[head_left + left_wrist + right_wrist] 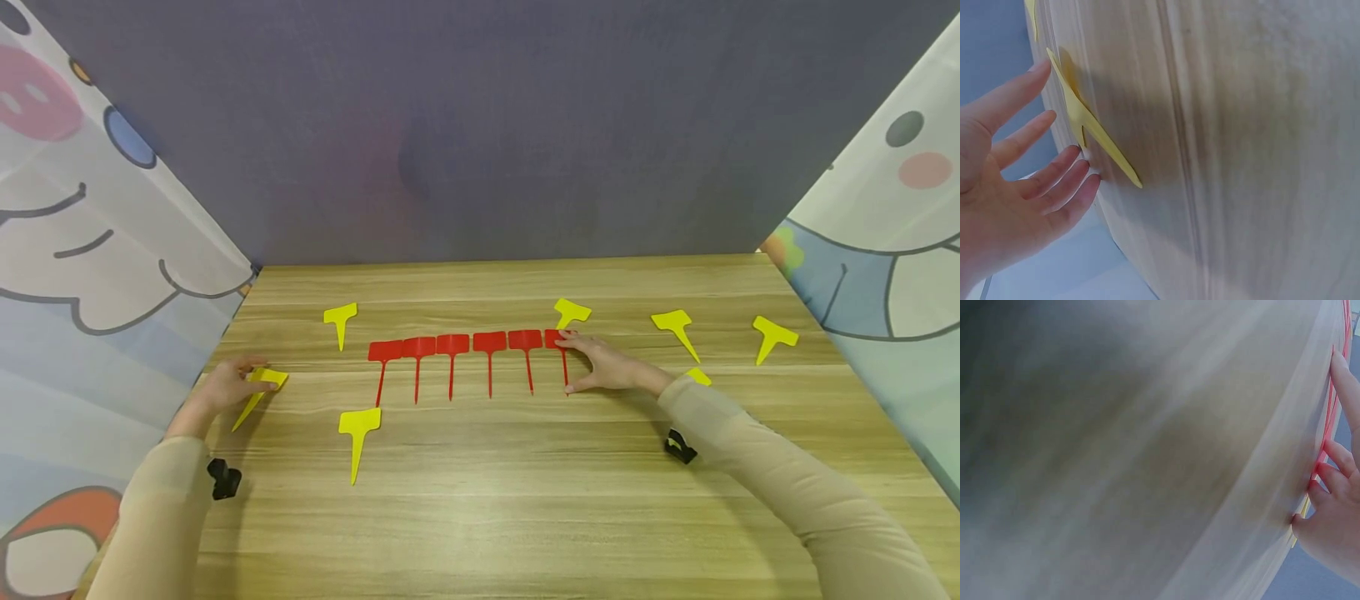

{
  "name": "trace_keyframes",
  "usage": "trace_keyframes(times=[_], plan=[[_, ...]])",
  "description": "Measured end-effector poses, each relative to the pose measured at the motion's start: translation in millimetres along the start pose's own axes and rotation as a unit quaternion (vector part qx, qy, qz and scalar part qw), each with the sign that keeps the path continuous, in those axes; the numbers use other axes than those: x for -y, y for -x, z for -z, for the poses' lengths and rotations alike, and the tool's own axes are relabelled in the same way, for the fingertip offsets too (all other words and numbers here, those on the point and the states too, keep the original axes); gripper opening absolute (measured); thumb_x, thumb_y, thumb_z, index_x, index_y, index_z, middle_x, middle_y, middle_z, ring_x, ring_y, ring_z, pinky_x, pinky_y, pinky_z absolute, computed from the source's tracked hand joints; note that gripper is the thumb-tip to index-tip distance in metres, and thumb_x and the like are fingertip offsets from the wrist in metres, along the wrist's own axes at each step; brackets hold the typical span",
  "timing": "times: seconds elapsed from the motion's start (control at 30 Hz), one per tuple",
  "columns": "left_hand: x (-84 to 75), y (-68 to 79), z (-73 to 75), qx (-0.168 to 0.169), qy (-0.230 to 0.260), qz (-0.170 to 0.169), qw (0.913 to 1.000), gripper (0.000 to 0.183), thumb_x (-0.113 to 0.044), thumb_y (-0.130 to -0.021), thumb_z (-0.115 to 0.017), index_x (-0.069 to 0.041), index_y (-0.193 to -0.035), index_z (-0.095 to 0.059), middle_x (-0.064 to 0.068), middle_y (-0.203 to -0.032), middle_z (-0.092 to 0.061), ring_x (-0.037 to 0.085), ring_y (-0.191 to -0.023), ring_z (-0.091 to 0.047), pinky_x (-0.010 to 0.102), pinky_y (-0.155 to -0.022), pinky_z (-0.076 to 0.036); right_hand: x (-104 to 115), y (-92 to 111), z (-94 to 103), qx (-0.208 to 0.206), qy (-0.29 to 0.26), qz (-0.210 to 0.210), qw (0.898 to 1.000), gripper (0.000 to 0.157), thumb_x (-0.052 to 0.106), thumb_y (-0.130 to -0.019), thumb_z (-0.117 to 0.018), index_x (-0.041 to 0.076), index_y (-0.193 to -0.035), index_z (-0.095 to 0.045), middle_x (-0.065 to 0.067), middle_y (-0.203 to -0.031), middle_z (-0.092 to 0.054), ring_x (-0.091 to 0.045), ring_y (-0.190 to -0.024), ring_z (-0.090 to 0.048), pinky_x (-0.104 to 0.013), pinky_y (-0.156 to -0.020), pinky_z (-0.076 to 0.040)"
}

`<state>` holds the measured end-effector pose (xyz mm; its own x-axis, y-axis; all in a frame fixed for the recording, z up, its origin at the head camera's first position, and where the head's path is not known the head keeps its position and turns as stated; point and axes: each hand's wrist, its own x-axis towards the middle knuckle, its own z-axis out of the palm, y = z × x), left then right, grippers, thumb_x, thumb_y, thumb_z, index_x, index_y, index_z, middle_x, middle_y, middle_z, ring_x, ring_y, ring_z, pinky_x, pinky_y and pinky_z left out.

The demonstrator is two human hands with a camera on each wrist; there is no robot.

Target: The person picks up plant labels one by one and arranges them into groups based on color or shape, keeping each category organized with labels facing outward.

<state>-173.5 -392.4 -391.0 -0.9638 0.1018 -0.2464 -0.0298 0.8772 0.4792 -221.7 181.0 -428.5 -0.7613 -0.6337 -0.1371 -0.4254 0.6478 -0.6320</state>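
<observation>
Six-odd red T-shaped plant labels, or several in all, stand in a row with stems toward me; the rightmost red label (553,338) lies under the fingertips of my right hand (609,364). Its fingers are stretched out on the label's head, with the thumb near the stem tip. At the left, my left hand (223,388) has its fingers spread over a yellow T-shaped plant label (276,378). In the left wrist view those fingers are loosely extended beside the yellow label (1088,122), not curled round it. The right wrist view shows the right fingers (1334,478) at the red labels edge-on.
Other yellow labels lie around the row: one at back left (341,315), one at front left (360,423), and several toward the right, including one (774,335) at far right. Small black devices (224,479) sit by the wrists. A dark panel (480,133) borders the wooden table (480,517).
</observation>
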Motion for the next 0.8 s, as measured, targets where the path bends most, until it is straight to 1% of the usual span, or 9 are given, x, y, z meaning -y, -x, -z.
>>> trace_keyframes(times=[0.1,0.3,0.5,0.6,0.7,0.8], plan=[[0.4,-0.8,0.5,0.003,0.0,0.005,1.0,0.064,-0.026,-0.084,-0.061,0.018,-0.123,-0.035,0.041,-0.123,-0.031,0.058,-0.107,-0.031,0.061,-0.086,-0.033,-0.1,0.0,0.1,0.001,0.002,0.0,1.0,0.083,0.033,-0.071,-0.073,0.0,-0.135,-0.031,-0.019,-0.144,-0.016,-0.039,-0.131,-0.01,-0.058,-0.101,-0.015],[0.4,-2.1,0.1,0.003,-0.018,0.002,0.9998,0.063,-0.025,-0.082,-0.063,0.019,-0.121,-0.038,0.041,-0.123,-0.032,0.057,-0.107,-0.032,0.06,-0.086,-0.034,-1.1,-0.1,-0.3,0.0,0.005,0.004,1.0,0.083,0.034,-0.071,-0.073,0.0,-0.135,-0.032,-0.019,-0.144,-0.017,-0.038,-0.131,-0.009,-0.058,-0.102,-0.014],[-0.5,-2.8,-0.4,0.017,-0.032,0.018,0.9992,0.067,-0.027,-0.08,-0.064,0.017,-0.122,-0.037,0.043,-0.123,-0.029,0.056,-0.108,-0.031,0.061,-0.087,-0.033,-2.0,-0.6,-0.8,0.0,0.012,0.001,1.0,0.084,0.037,-0.071,-0.072,0.001,-0.136,-0.031,-0.019,-0.144,-0.016,-0.039,-0.131,-0.011,-0.058,-0.101,-0.015],[-0.7,-3.2,-1.1,0.013,-0.037,0.016,0.9991,0.065,-0.026,-0.08,-0.065,0.016,-0.121,-0.038,0.043,-0.12,-0.031,0.055,-0.107,-0.033,0.061,-0.086,-0.033,-1.8,-0.4,-0.6,-0.001,0.009,0.002,1.0,0.084,0.036,-0.071,-0.072,0.0,-0.135,-0.031,-0.019,-0.144,-0.017,-0.039,-0.131,-0.01,-0.058,-0.101,-0.015],[-0.4,-3.9,-2.2,0.008,-0.037,0.014,0.9992,0.062,-0.024,-0.079,-0.065,0.016,-0.12,-0.04,0.044,-0.118,-0.033,0.055,-0.106,-0.033,0.061,-0.086,-0.033,-1.7,0.0,-0.5,-0.002,0.009,0.004,1.0,0.083,0.035,-0.071,-0.072,0.0,-0.135,-0.032,-0.019,-0.144,-0.017,-0.039,-0.131,-0.01,-0.057,-0.101,-0.015],[-0.3,-4.4,-3.4,0.01,-0.024,0.021,0.9994,0.061,-0.021,-0.08,-0.065,0.016,-0.12,-0.039,0.044,-0.118,-0.032,0.055,-0.107,-0.032,0.061,-0.087,-0.032,-1.7,0.0,-0.7,-0.003,0.009,0.004,1.0,0.083,0.033,-0.071,-0.073,-0.001,-0.135,-0.032,-0.018,-0.144,-0.017,-0.038,-0.131,-0.01,-0.057,-0.102,-0.015]])
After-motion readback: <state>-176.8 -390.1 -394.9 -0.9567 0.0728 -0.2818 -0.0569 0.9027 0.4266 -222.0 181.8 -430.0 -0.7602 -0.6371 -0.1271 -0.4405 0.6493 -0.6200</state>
